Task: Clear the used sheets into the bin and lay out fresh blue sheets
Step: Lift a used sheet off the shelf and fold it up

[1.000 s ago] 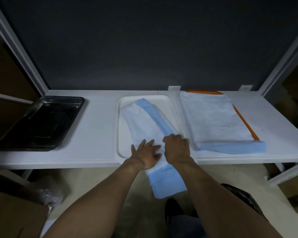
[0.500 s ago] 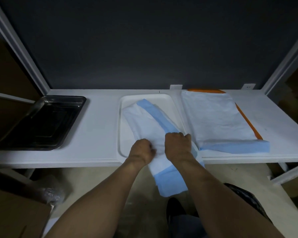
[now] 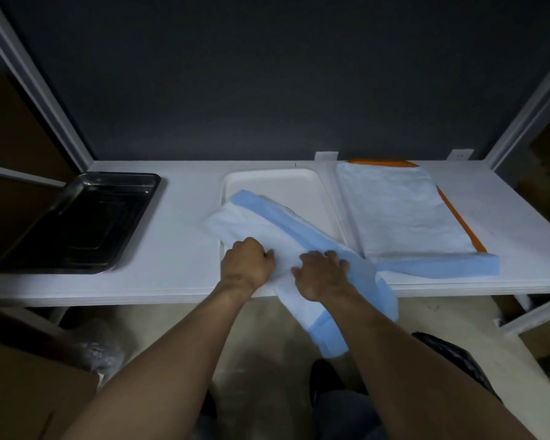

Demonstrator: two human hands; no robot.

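Counts: two hands; two sheets; three trays; one desk (image 3: 185, 249)
Left hand: the left hand (image 3: 246, 266) is over the front rim of the white tray (image 3: 283, 185), near the desk's front edge; fingers curled, bunching the white face of the folded sheet (image 3: 261, 227) in its grasp
Right hand: the right hand (image 3: 321, 276) is just beside the left one, at the desk's front edge; fingers bent down over the sheet's blue band and gripping it, thumb on the white part
Folded sheet: lies aslant across the white tray, running from the tray's left rim towards the desk's front edge; its far end reaches away from both hands, its near end passes under them and hangs below the front edge, between the forearms
Flat sheet: the flat sheet (image 3: 400, 211) is spread on the orange tray (image 3: 461, 223) towards the desk's right end, well apart from the left hand; its blue front fold runs along the front edge, and the folded sheet's blue band overlaps that fold's left tip, close to the right hand
Black tray: the black tray (image 3: 89, 227) sits at the desk's left end, apart from both hands
Materials: both sheets soft and papery, white with pale blue borders, folded into long shapes; black tray glossy metal, rectangular with stepped walls; white tray smooth, matt, round-cornered; the orange one shows only as a thin strip at the back and right; desk a flat white board
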